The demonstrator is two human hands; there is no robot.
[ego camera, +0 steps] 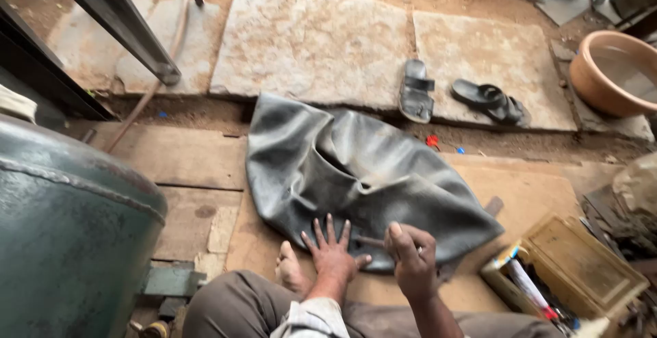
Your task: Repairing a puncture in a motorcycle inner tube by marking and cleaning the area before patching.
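- On the wooden floor boards [198,167], seen from the head camera, a deflated black rubber inner tube [356,174] is lying crumpled in front of the seated person.
- Left hand [333,250] is pressing flat on the tube's near edge, fingers spread apart.
- Right hand [410,256] is closing its grip around a thin tool [369,241], possibly metal, its tip touching the tube.
- Beyond, two dark sandals [455,95] are sitting on stone slabs [315,37]; a green tank [68,228] is standing at left.

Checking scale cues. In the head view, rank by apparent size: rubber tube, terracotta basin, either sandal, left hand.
1. Rubber tube, largest by far.
2. Terracotta basin, partly cut off by the frame, so true extent unclear.
3. Left hand and either sandal look alike; the hand is nearer the camera, so unranked.
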